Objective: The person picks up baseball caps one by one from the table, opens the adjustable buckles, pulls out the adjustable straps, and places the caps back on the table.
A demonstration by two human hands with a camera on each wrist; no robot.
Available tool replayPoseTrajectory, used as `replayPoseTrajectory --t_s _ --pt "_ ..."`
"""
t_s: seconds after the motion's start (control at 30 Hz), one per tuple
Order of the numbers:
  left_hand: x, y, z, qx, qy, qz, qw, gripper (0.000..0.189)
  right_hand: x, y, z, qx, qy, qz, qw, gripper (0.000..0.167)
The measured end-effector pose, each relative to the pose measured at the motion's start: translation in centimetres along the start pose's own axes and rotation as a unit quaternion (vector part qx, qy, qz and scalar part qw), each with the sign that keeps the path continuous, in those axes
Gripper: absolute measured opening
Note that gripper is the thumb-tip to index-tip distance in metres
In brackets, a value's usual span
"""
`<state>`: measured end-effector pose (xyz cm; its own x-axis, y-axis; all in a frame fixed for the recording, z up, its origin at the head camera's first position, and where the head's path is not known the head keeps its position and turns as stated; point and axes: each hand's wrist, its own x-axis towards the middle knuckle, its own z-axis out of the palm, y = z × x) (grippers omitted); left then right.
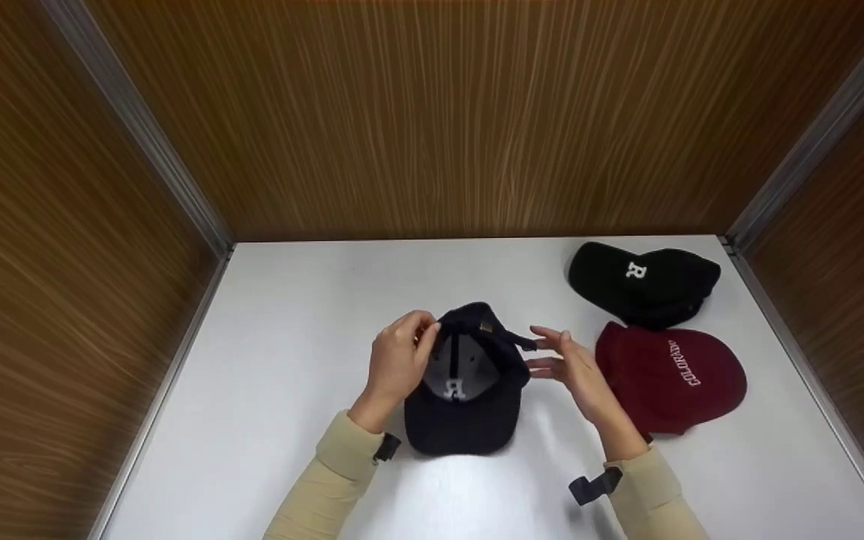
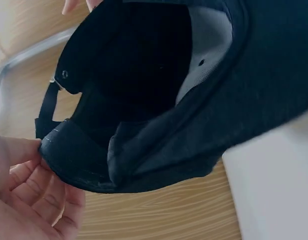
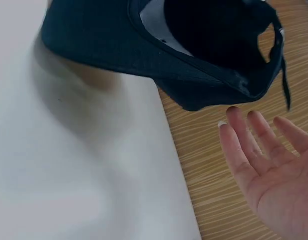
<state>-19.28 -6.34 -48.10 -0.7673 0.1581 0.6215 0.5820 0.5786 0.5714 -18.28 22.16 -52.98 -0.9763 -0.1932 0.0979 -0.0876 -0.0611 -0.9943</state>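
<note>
A dark navy baseball cap [image 1: 463,435] is held with its hollow side toward the head camera, brim toward the person. A grey lining panel with a white R shows inside it. My left hand [image 1: 400,355] pinches the cap's rear edge between thumb and fingers, beside the adjuster strap [image 2: 48,104]. My right hand [image 1: 578,375] is spread with straight fingers at the cap's other side, fingertips close to its edge and the loose strap end [image 3: 285,85]. In the right wrist view, the right palm faces up below the cap with nothing in it.
A black cap [image 1: 664,285] with a white R lies at the back right of the white table [image 1: 289,300]. Nearer, a dark red cap [image 1: 672,382] marked COLORADO touches it. Wood-grain panels [image 1: 432,120] stand behind and on both sides.
</note>
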Motion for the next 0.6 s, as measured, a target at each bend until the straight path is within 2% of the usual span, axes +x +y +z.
replayPoseTrajectory --t_s 0.17,0.27,0.5,0.6 --pt "-0.5 -1.5 0.8 0.012 -0.026 -0.035 0.9990 0.009 -0.1 0.8 0.4 -0.046 0.017 0.032 0.9983 0.039" --pt "-0.8 -2.2 1.3 0.023 -0.044 -0.055 0.9972 0.009 0.0 1.2 0.5 -0.077 0.009 0.034 0.9964 0.038" --pt "-1.4 -3.0 2.1 0.037 -0.076 -0.078 0.9933 0.010 0.4 1.9 0.9 -0.129 -0.017 0.005 0.9914 0.030" --pt "-1.6 -3.1 2.3 0.045 -0.088 -0.071 0.9925 0.009 0.7 1.9 1.3 -0.189 -0.006 -0.016 0.9819 0.024"
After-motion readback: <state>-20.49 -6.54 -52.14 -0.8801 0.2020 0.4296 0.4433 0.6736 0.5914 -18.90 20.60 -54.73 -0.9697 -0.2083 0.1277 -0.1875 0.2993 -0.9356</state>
